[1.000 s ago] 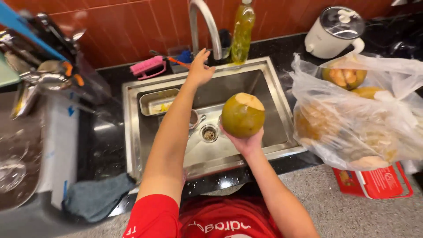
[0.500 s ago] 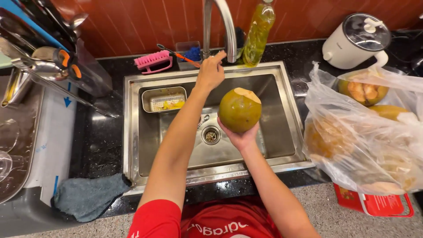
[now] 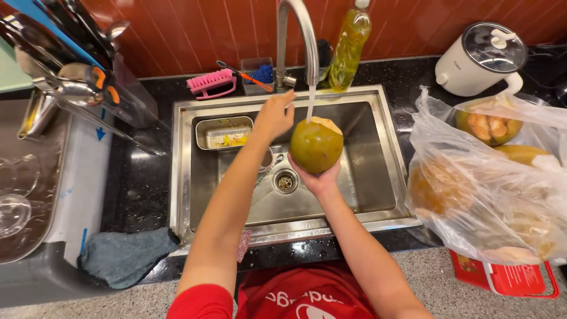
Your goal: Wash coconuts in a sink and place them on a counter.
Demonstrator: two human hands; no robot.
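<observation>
My right hand point(image 3: 317, 178) cups a green coconut point(image 3: 316, 145) from below and holds it over the steel sink point(image 3: 378, 147). The coconut's pale cut top sits right under the faucet point(image 3: 297, 23), and a thin stream of water point(image 3: 309, 101) falls onto it. My left hand point(image 3: 273, 116) hovers just left of the coconut, below the faucet's handle, fingers loosely spread and holding nothing.
A small steel tray point(image 3: 223, 132) with yellow scraps lies in the sink. Behind it are a pink brush point(image 3: 210, 82) and a bottle of yellow liquid point(image 3: 349, 44). A clear bag of coconuts point(image 3: 484, 183) and a white pot point(image 3: 483, 59) stand right. A grey cloth point(image 3: 127, 255) and dish rack point(image 3: 35, 118) are left.
My left hand reached up to the faucet's handle, then dropped back toward the coconut. Water now runs. My right hand brought the coconut under the spout.
</observation>
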